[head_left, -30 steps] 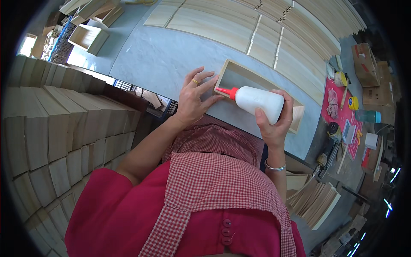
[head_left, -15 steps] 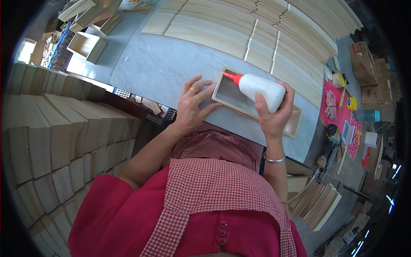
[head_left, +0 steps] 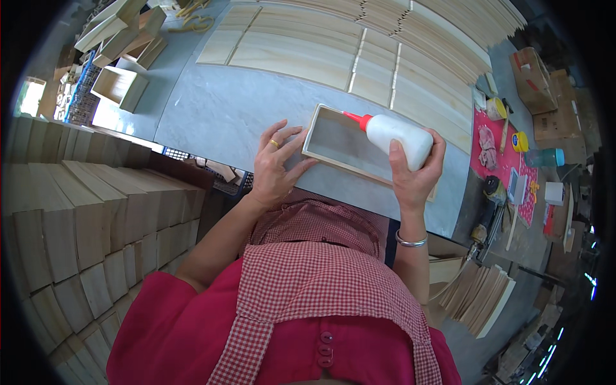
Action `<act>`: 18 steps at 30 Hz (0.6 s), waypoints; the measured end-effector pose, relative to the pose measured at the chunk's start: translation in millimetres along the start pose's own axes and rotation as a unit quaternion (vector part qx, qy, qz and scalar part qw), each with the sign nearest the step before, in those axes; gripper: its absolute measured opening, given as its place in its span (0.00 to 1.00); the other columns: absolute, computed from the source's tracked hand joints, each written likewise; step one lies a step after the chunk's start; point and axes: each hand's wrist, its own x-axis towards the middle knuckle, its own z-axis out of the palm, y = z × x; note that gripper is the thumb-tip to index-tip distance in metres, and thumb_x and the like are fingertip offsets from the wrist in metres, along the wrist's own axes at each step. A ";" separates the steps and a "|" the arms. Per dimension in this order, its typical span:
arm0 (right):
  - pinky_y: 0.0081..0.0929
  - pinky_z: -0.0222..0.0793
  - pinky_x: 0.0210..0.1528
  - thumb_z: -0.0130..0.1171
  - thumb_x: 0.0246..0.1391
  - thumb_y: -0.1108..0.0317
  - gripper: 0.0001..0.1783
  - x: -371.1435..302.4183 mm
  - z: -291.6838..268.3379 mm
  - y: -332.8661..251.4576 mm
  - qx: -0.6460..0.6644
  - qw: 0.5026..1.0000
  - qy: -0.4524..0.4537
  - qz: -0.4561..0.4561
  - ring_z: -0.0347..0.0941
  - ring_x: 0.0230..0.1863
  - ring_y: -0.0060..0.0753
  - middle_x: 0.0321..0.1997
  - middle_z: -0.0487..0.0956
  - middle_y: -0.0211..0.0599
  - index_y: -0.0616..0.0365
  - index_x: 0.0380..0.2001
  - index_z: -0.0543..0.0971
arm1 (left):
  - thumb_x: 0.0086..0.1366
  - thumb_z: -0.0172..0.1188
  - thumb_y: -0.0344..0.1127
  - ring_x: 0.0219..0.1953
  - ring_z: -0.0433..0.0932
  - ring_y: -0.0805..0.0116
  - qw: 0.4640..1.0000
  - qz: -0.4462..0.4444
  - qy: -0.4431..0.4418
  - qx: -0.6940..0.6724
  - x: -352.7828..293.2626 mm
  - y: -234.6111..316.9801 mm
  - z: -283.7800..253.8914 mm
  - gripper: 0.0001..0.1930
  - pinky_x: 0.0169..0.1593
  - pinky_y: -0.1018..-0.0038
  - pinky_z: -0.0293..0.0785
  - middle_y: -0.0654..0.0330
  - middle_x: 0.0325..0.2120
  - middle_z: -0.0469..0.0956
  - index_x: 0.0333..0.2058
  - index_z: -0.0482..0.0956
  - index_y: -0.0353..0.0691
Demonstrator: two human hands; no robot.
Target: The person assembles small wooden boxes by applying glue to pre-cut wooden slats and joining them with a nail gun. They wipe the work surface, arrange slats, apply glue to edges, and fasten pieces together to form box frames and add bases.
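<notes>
On the grey tabletop lies a shallow rectangular wooden frame (head_left: 350, 170), its right part partly hidden behind my right hand. My right hand (head_left: 417, 168) is wrapped round a white squeeze bottle (head_left: 399, 136) with a red nozzle. The bottle is tilted, its nozzle tip pointing left at the frame's far long side, close to the far left corner. I cannot tell whether the tip touches the wood. My left hand (head_left: 277, 160) is open, fingers spread, with fingertips and thumb against the outside of the frame's left end.
Flat wooden panels (head_left: 289, 51) cover the table's far side. Small wooden boxes (head_left: 120, 88) stand at the far left, beside a blue basket (head_left: 80, 96). Stacked wooden blocks (head_left: 96, 218) rise at my left. A red cloth (head_left: 497, 151) with tools and tubs lies at the right.
The nozzle tip has moved right relative to the frame, from its left end to along the far side. The whole view has shifted slightly. My left hand stays at the frame's left end.
</notes>
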 end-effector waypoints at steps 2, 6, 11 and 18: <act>0.29 0.73 0.49 0.76 0.48 0.62 0.32 -1.2 -11.6 0.8 -0.011 1.000 0.012 0.011 0.73 0.47 0.30 0.47 0.74 0.39 0.61 0.52 0.70 | 0.50 0.76 0.32 0.65 0.67 0.48 1.000 -0.002 0.000 0.002 0.3 -0.1 -0.1 0.30 0.65 0.55 0.67 0.58 0.55 0.79 0.55 0.83 0.45; 0.29 0.72 0.50 0.75 0.49 0.63 0.32 -5.7 -36.8 0.9 -0.020 0.998 0.047 0.023 0.72 0.47 0.30 0.47 0.74 0.38 0.62 0.52 0.70 | 0.51 0.76 0.33 0.65 0.67 0.48 1.000 0.005 -0.006 0.004 2.1 2.8 0.3 0.29 0.66 0.55 0.66 0.58 0.55 0.79 0.55 0.83 0.43; 0.29 0.72 0.51 0.76 0.49 0.62 0.33 -10.0 -71.9 10.4 -0.056 0.995 0.080 0.022 0.73 0.48 0.30 0.48 0.74 0.38 0.62 0.53 0.70 | 0.52 0.76 0.34 0.65 0.68 0.48 0.999 0.008 -0.010 0.030 0.7 0.8 1.1 0.28 0.65 0.55 0.67 0.57 0.55 0.79 0.55 0.83 0.43; 0.30 0.72 0.52 0.76 0.49 0.63 0.32 -17.4 -113.9 20.2 -0.101 0.986 0.127 0.029 0.73 0.49 0.30 0.48 0.75 0.39 0.64 0.52 0.71 | 0.53 0.76 0.35 0.63 0.70 0.47 0.999 0.017 -0.001 0.034 1.9 4.7 1.5 0.27 0.64 0.55 0.68 0.56 0.52 0.81 0.54 0.83 0.42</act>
